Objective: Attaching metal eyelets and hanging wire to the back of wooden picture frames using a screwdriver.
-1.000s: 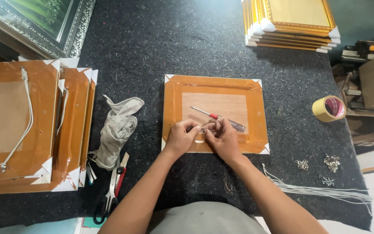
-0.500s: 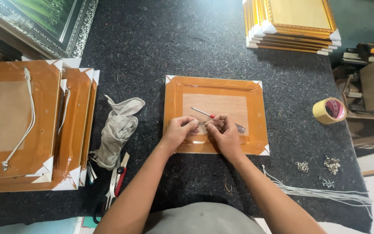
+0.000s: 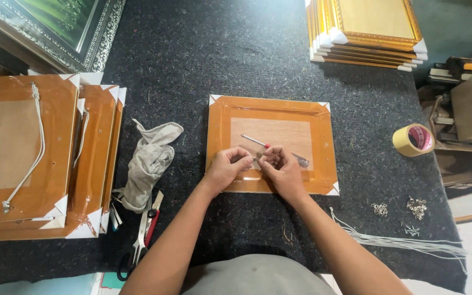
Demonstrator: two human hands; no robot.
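Hands, left hand (image 3: 229,165) and right hand (image 3: 278,165), meet over orange frame (image 3: 323,158) bearing screwdriver (image 3: 271,147).

the left hand (image 3: 226,168) and right hand (image 3: 281,166) have drawn in fingertip to fingertip over the lower part of the frame (image 3: 271,143); the screwdriver (image 3: 273,149) lies a bit more hidden behind the right hand's knuckles

**Frame face down under the hands**

An orange-brown picture frame (image 3: 271,143) with white corner guards lies flat, back upward, on the dark bench (image 3: 236,60). A red-handled screwdriver (image 3: 271,148) rests slanted across its plain brown backing board.
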